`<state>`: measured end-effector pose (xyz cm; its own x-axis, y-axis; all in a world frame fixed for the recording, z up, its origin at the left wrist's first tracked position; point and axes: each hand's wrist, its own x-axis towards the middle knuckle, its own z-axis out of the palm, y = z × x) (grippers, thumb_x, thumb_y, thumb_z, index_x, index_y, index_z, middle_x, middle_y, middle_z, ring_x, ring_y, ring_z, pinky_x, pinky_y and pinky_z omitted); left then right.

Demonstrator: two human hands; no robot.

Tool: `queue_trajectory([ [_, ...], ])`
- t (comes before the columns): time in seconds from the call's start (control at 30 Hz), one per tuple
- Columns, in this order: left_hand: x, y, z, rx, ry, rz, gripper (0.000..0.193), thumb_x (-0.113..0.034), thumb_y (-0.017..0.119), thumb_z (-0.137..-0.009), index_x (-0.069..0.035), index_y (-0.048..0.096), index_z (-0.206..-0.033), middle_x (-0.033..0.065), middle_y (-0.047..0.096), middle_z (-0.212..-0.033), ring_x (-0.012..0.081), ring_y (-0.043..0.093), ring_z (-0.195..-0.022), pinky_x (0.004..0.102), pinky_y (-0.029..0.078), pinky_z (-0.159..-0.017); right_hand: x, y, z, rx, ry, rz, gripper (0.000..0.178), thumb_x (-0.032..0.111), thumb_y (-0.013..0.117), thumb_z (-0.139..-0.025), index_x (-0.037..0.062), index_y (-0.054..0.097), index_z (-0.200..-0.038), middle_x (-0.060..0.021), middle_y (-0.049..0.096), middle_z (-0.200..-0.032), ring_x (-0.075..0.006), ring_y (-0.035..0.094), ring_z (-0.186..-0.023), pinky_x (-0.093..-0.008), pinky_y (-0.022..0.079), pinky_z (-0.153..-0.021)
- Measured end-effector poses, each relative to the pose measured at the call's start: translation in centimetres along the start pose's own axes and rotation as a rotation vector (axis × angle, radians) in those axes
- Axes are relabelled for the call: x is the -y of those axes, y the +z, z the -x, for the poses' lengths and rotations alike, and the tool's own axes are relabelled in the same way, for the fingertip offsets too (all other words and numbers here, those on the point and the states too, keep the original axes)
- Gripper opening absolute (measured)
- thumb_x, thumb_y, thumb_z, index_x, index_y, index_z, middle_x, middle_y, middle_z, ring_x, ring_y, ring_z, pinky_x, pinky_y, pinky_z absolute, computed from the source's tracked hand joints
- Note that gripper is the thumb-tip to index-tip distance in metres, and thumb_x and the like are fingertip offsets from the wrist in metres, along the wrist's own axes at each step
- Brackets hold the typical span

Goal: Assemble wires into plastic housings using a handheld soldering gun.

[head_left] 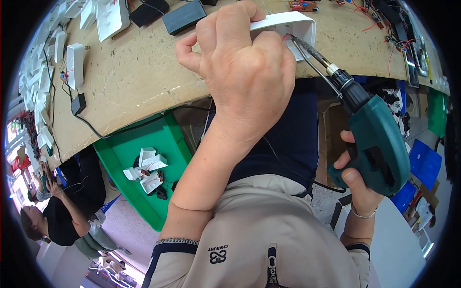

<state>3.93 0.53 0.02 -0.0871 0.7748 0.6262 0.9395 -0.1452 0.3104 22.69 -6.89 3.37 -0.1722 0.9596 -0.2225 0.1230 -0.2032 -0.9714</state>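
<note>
White plastic open-topped rectangular casing (290, 24) at near edge of pale tan, worn workbench (144, 72), tilted; person's left hand (247, 65) covers its left part, fingers curled closely on it; fingertips mostly hidden, cannot tell whether they also pinch the thin red wire (286, 36) inside; right hand (357, 180) wrapped firmly around handle of dark green plastic, pistol-shaped soldering gun (379, 139); gun's slim metal tip (307, 47) reaches into casing, close by red wire, contact unclear; thin metal tube (319, 72) runs alongside tip; black rectangular box (185, 17) on bench, left of left hand; small red circuit board (303, 6) beyond casing; bright green plastic tray (170, 132) below bench edge, left of left forearm, holding small white plastic parts (151, 161); co-worker (65, 218) in black top, far left.
</note>
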Motion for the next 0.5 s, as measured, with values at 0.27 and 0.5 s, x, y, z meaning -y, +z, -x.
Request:
queue_trajectory([
  [0.27, 0.24, -0.12, -0.04, 0.008, -0.008, 0.013, 0.004, -0.008, 0.063, -0.063, -0.007, 0.062, -0.067, 0.0048, 0.052, -0.085, 0.0205, 0.047, -0.082, 0.0355, 0.027, -0.072, -0.48, -0.27, 0.21, -0.071, -0.012, 0.043, 0.066, 0.021, 0.073, -0.066, -0.0016, 0.042, -0.119, -0.0188, 0.056, -0.102, -0.0144, 0.057, -0.065, -0.0241, 0.048, -0.058],
  [0.5, -0.33, -0.15, -0.18, 0.009, -0.023, 0.012, 0.004, -0.007, 0.063, -0.063, -0.007, 0.062, -0.067, 0.0054, 0.052, -0.085, 0.0209, 0.048, -0.082, 0.0356, 0.028, -0.072, -0.07, -0.28, 0.06, 0.010, -0.011, 0.036, 0.051, 0.010, 0.069, -0.068, -0.0060, 0.048, -0.112, -0.0099, 0.058, -0.087, -0.0124, 0.051, -0.069, -0.0236, 0.041, -0.062],
])
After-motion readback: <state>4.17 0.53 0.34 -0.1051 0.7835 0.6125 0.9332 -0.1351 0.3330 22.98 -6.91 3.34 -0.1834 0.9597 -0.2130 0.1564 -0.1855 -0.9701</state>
